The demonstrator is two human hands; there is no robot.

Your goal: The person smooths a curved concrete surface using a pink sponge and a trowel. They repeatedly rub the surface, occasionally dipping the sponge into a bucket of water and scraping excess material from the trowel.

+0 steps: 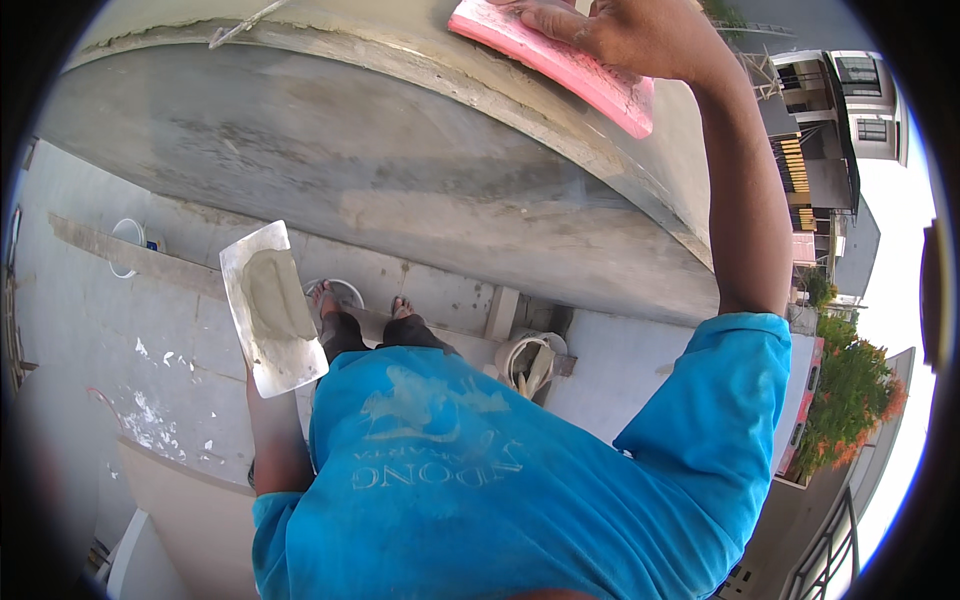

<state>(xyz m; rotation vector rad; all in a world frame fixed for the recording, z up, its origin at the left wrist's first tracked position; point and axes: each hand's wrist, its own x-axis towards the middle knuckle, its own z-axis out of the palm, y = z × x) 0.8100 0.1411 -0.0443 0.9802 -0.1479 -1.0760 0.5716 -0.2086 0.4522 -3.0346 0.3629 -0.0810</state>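
Up at the wall, my right hand [580,28] is closed on a pink plastering float [612,92], its face toward the surface above the ledge. The float is smeared with pale plaster. At the lower left, my left forearm runs up to a white rectangular mortar hawk [298,368], which it holds out at waist height. A layer of wet grey mortar [274,295] lies on the hawk. The hawk hides my left hand and its fingers. Fresh grey render [400,150] covers the curved wall below the ledge [520,90].
My feet [402,307] stand on a narrow plank [150,258] beside the wall. A white bucket [127,247] is at the left, and another bucket [520,358] with tools stands right of my feet. White splashes [150,420] mark the floor. Bushes [850,390] and buildings lie right.
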